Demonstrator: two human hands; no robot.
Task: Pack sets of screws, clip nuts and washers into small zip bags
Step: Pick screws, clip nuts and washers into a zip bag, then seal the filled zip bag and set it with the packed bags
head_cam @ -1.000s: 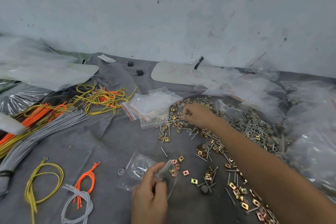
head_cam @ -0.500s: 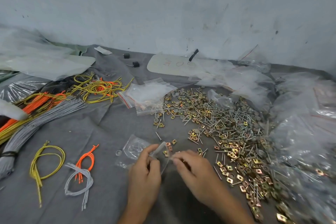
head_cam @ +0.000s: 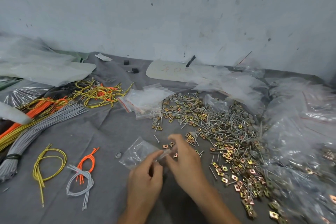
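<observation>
A grey cloth covers the work surface. Nearest, the left hand pinches the mouth of a small zip bag between thumb and fingers, probably to keep it agape while the rest lies flat on the cloth. The right hand meets it at that mouth with fingers curled. Motion blur hides whether it pinches a part or the bag's other lip. A lone washer lies just beside the bag, and a few clip nuts sit by the fingertips, likely pulled within reach. To the left lie wire loops. Beyond, screws and more clip nuts spread in a heap on the right hand's side, with spare zip bags stacked at its far edge, below a stained wall.
</observation>
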